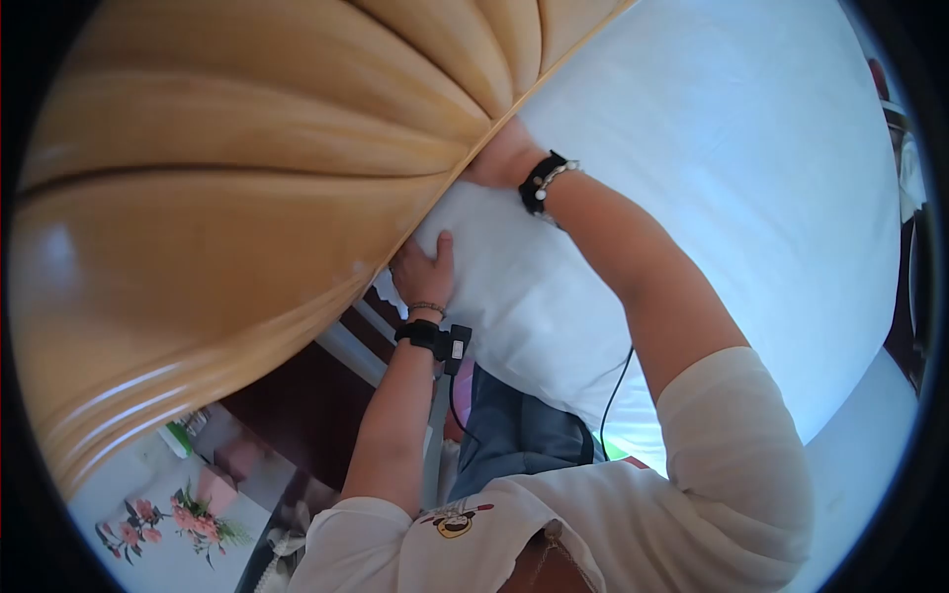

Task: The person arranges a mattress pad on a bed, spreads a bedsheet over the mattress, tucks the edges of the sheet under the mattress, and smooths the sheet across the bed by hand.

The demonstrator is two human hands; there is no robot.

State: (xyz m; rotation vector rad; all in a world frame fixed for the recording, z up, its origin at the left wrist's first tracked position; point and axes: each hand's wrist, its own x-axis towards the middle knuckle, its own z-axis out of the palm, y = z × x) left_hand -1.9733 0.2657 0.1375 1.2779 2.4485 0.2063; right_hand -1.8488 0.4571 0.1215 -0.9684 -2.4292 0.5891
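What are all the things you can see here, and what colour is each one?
Panel: one, golden brown, upper left
Cloth: one big piece, white, middle to right
Flowers: two bunches, pink, lower left
Box: one, pink, by the flowers
Straps: two, black, one per wrist
Shirt: one, white, bottom
Trousers: one pair, blue-grey, lower middle
Far-right things: too blurred to count
Left grip: one, bare, at the panel's edge, fingertips hidden
Right grip: one, bare, farther up that edge, fingers hidden

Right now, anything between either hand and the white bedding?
Nothing visible: left hand and right hand lie against the white bedding. The wooden headboard hides some fingertips; can't tell there.
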